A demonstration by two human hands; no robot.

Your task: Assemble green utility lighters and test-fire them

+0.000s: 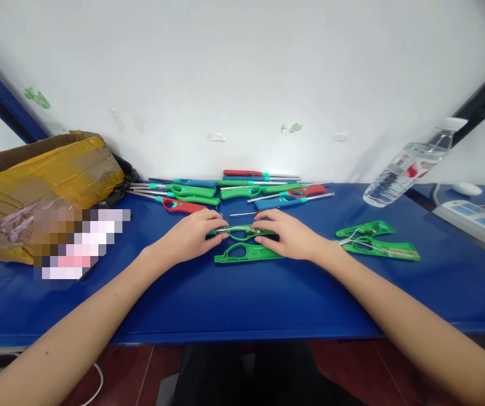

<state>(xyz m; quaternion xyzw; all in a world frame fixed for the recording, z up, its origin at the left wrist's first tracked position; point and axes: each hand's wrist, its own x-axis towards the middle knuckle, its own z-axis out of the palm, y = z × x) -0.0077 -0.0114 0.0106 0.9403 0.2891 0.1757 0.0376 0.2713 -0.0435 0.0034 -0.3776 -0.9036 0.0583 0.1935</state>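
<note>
A green lighter half-shell with metal parts in it (239, 232) lies between my hands on the blue table. My left hand (202, 234) pinches its left end, where a teal piece and a thin metal part show. My right hand (287, 234) closes its fingers on the right part of the same shell. Just below, nearer the table's front, lies another green half-shell (246, 254), its right end close to my right hand. Further right, opened green lighter pieces (378, 242) with wires and a clear tube rest on the table.
Several red, green and blue long lighters (195, 192) are piled along the wall. A taped cardboard box (48, 180) stands at the left. At the back right are a water bottle (411, 166), a white mouse (467, 189) and a power strip (471, 217). The blue table's edge (242, 337) runs in front.
</note>
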